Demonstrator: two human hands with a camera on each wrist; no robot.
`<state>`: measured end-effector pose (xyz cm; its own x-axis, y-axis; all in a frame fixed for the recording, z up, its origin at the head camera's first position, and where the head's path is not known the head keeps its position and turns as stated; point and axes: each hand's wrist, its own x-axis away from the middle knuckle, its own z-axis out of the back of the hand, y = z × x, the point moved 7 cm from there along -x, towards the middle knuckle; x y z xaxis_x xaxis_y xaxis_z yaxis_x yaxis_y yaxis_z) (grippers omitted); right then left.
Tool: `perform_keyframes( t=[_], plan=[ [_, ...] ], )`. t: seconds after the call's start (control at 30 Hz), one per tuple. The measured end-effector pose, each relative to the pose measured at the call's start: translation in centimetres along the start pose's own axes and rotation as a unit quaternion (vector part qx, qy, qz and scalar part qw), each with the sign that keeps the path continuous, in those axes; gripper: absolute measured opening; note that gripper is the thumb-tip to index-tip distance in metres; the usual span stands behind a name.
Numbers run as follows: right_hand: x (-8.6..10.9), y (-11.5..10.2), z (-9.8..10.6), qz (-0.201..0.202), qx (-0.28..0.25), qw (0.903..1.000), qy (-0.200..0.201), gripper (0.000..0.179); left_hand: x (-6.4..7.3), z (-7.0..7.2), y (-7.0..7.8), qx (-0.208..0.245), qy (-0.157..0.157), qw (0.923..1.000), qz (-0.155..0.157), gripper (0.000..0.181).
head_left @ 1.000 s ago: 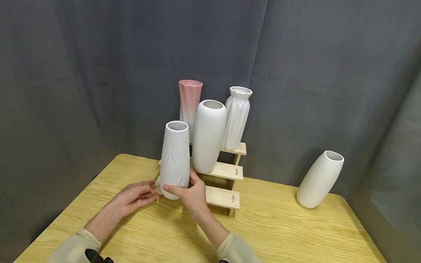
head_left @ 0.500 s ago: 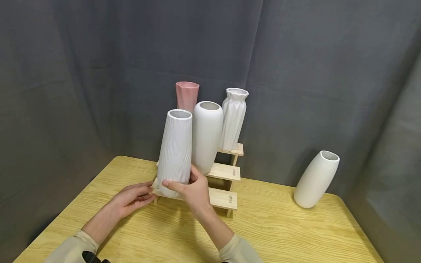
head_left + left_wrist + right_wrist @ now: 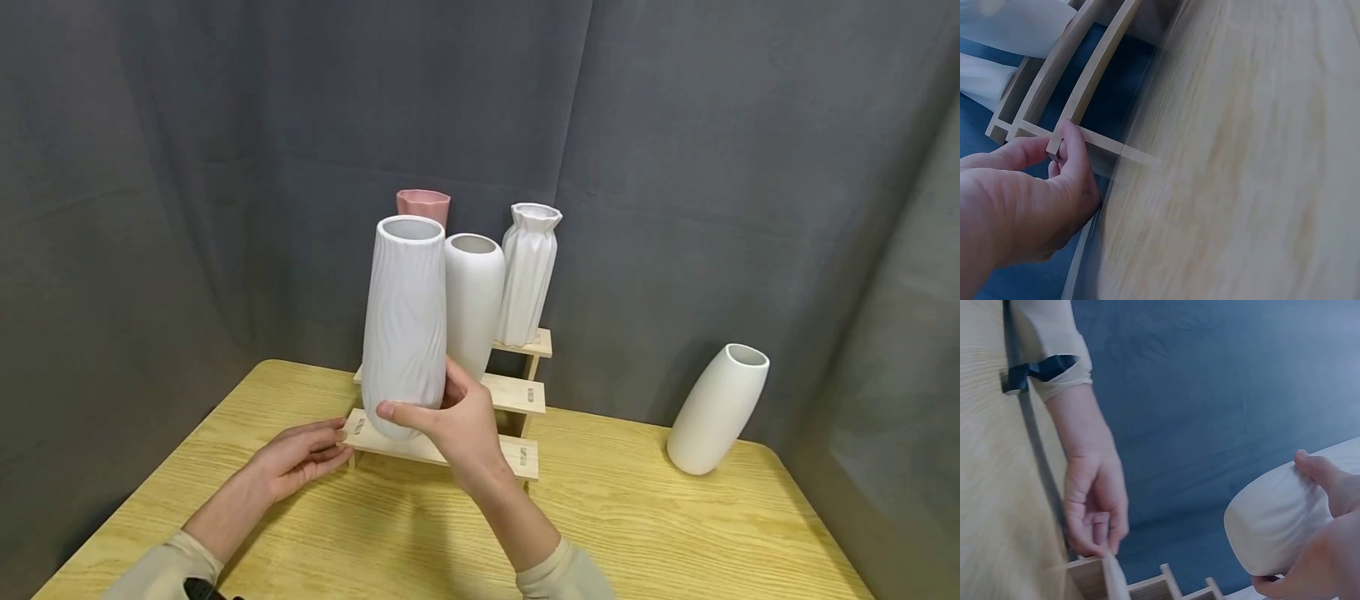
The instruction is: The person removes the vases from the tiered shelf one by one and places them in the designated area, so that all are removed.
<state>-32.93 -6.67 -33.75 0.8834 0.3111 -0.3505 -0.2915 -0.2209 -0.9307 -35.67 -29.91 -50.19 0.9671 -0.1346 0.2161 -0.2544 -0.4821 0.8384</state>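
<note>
My right hand (image 3: pixel 465 425) grips a white vase with wavy ridges (image 3: pixel 405 317) low on its body, thumb across the front. In the right wrist view the rounded base of this vase (image 3: pixel 1254 525) hangs free of the stand. Beside it, my left hand (image 3: pixel 300 458) pinches the left end of the lowest step of a wooden tiered stand (image 3: pixel 517 454). The left wrist view shows thumb and fingers on either side of that slat end (image 3: pixel 1063 137). Behind the held vase are a smooth white vase (image 3: pixel 476 292) on the middle step and a mostly hidden pink vase (image 3: pixel 423 202).
A pleated white vase (image 3: pixel 528 275) stands at the right of the top step. Another plain white vase (image 3: pixel 716 408) is on the wooden table (image 3: pixel 637 517) far to the right. Grey curtain (image 3: pixel 675 167) hangs behind and beside the table.
My right hand has raised the ridged vase off the lowest step and brought it closer, covering more of the pink and smooth vases. My left hand stays at the step's end.
</note>
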Motion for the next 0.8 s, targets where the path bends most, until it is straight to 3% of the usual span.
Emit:
perform_keyframes(
  t=[0.27, 0.57, 0.8],
  plan=[
    [0.2, -2.4, 1.1, 0.014, 0.019, 0.9996, 0.014, 0.065, -0.2, 0.1, 0.0, 0.009, 0.004, 0.9999, 0.002, 0.051],
    [-0.1, -4.4, 3.1, 0.024, 0.008, 0.9995, 0.018, 0.067, -0.1, 0.2, 0.2, 0.01, 0.002, 0.9999, 0.005, 0.064],
    [0.0, -6.4, 4.6, 0.036, 0.002, 0.9988, 0.033, 0.065, 0.5, 0.8, 0.2, 0.019, 0.004, 0.9997, 0.012, 0.063]
  ],
)
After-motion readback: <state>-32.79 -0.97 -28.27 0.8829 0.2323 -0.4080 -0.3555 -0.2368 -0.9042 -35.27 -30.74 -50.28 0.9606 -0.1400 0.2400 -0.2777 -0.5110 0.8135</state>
